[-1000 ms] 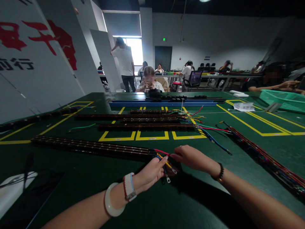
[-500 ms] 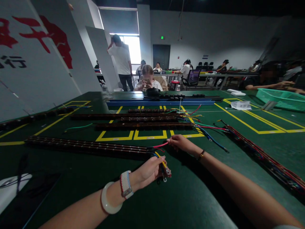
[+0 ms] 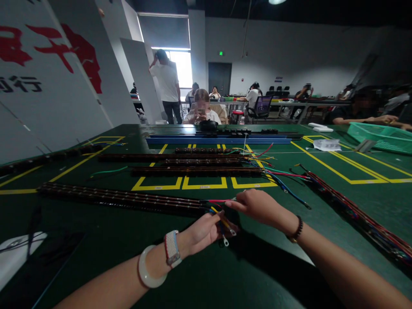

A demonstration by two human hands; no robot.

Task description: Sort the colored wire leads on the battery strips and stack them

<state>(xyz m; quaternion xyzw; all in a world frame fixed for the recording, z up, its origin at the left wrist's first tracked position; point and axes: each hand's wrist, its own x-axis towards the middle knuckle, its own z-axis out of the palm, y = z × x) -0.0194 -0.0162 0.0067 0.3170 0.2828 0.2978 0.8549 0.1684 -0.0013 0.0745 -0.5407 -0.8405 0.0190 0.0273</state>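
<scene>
A long dark wiring harness [image 3: 128, 198] with several copper-coloured strips lies across the table in front of me. Colored wires come out of its right end. My left hand [image 3: 204, 234] is closed round some of them, among them a yellow wire [image 3: 227, 223]. Metal ring terminals [image 3: 226, 242] stick out past its fingers. Just above, my right hand [image 3: 262, 208] has its fingers closed at the end of a red wire [image 3: 218, 201], which runs straight from the harness. The fingertips partly cover the wire's tip.
More harnesses [image 3: 196, 171] lie farther back on the green table [image 3: 154, 274], beside yellow tape outlines. Another wire bundle [image 3: 357, 212] runs along the right. A green basket [image 3: 376, 135] stands at the back right, a white device [image 3: 22, 253] at the left. People sit beyond.
My right hand has moved right and slightly toward me, and the red wire now lies straighter. The wire ends in my left hand have swung a little to the right.
</scene>
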